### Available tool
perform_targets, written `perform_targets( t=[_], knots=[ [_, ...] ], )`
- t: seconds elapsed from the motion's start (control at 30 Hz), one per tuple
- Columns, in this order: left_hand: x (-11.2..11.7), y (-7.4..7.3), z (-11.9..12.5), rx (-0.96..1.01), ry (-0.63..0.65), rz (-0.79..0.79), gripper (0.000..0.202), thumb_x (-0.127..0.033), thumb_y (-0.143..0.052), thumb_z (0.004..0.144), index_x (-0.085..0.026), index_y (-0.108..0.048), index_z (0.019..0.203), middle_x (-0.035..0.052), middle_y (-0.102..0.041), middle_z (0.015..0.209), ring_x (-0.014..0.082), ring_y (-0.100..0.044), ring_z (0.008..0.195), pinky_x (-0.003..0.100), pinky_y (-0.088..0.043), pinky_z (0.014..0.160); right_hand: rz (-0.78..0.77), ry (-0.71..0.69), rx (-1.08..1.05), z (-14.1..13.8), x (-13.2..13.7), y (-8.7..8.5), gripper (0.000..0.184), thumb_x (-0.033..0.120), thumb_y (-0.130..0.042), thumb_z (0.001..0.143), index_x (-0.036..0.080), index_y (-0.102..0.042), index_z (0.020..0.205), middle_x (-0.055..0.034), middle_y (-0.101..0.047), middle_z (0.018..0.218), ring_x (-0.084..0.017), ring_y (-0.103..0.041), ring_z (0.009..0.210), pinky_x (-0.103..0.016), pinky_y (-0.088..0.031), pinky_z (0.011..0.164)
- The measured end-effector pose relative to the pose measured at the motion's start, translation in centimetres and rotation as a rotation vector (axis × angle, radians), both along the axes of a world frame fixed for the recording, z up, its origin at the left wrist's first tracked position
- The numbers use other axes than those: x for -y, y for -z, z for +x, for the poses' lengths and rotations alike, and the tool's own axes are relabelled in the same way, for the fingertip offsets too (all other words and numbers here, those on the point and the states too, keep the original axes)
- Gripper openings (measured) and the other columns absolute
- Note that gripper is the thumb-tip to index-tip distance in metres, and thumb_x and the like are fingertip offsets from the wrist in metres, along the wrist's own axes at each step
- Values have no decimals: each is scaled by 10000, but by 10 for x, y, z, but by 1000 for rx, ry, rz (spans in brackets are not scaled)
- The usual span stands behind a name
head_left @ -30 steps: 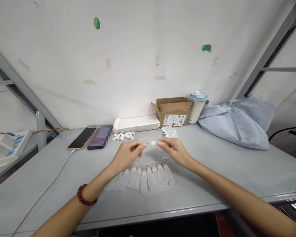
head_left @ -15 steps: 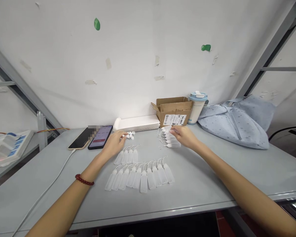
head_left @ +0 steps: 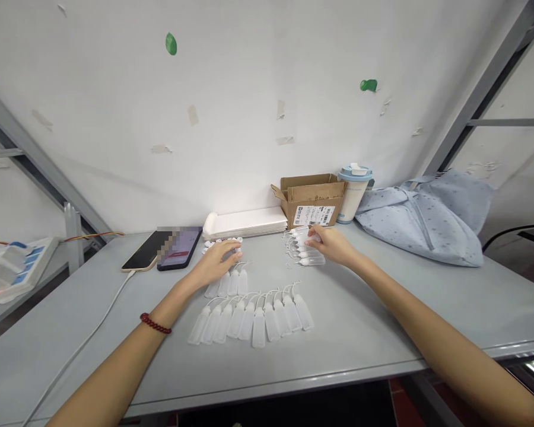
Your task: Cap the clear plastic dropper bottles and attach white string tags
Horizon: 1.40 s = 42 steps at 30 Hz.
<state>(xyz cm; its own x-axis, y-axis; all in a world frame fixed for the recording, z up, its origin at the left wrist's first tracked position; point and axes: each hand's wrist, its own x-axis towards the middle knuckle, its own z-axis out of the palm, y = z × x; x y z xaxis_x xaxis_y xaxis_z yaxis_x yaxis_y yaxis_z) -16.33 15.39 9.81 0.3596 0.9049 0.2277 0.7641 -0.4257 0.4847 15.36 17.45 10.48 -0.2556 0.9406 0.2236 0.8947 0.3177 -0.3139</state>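
My left hand point(head_left: 218, 265) lies low over the table by a scatter of small white caps point(head_left: 220, 242), fingers drawn together on a white cap. My right hand point(head_left: 332, 244) rests on a loose pile of small clear plastic bottles point(head_left: 303, 252) with thin tethered tips, fingers curled on one of them. Between my arms a long row of the same bottles point(head_left: 253, 314) lies side by side. A shorter row point(head_left: 231, 283) lies just behind it, under my left fingers.
Two phones point(head_left: 160, 249) lie at the back left, one on a white cable point(head_left: 93, 332). A stack of white trays point(head_left: 247, 222), an open cardboard box point(head_left: 311, 201), a blue-lidded cup point(head_left: 353, 193) and a blue cloth bag point(head_left: 422, 219) stand along the wall.
A second ago both hands held one bottle together above the rows. They have since parted: the left went to the caps, the right to the bottle pile.
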Motion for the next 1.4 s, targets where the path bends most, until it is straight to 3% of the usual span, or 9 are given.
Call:
perform_targets(
  t=[0.3,0.67,0.97,1.07,1.17,1.27,1.4],
  knots=[
    [0,0,1,-21,8,10,405,-444,-393,878,-176,-611,1088,93,-601,1198,242,-551,1050,313,-466,780,77,31,53,2,-2,3,184,303,-574,822,153,-571,930,-90,-639,960,-204,-580,779,-269,-358,604],
    [-1,-2,2,-101,15,36,340,-372,-372,873,-189,-644,967,73,-656,1085,224,-586,970,306,-454,786,167,116,82,1,4,-5,189,301,-613,793,172,-567,923,-89,-614,994,-223,-588,800,-284,-358,577],
    [-8,7,-5,-134,-9,89,316,-222,-385,781,-210,-672,912,62,-686,1036,219,-621,945,315,-475,804,203,39,-33,-3,7,-10,61,211,-542,808,168,-576,835,-80,-613,920,-174,-553,694,-280,-368,589],
    [-8,7,-5,-118,-26,76,297,-228,-409,776,-199,-675,905,71,-690,1021,221,-630,888,326,-476,794,103,-83,-176,-12,19,-17,96,227,-526,804,167,-558,736,-43,-614,756,-148,-528,633,-268,-379,590],
    [-5,4,-2,-96,-63,74,291,-253,-422,790,-173,-670,919,91,-692,997,226,-632,835,346,-471,785,-165,-274,-303,-24,38,-25,139,253,-519,791,170,-544,683,-2,-573,624,-121,-506,568,-234,-372,523],
    [0,-2,2,-56,-90,92,291,-278,-423,808,-165,-658,937,88,-696,964,215,-629,787,341,-472,758,-324,-449,-270,-34,55,-28,153,233,-533,759,172,-534,619,27,-531,556,-91,-438,502,-214,-323,469],
    [10,-9,10,5,-89,142,266,-298,-429,829,-180,-647,925,62,-695,907,189,-620,752,300,-473,703,-520,-576,-162,-39,66,-29,251,226,-507,759,169,-492,515,33,-528,469,-72,-391,427,-210,-295,429]
  ],
)
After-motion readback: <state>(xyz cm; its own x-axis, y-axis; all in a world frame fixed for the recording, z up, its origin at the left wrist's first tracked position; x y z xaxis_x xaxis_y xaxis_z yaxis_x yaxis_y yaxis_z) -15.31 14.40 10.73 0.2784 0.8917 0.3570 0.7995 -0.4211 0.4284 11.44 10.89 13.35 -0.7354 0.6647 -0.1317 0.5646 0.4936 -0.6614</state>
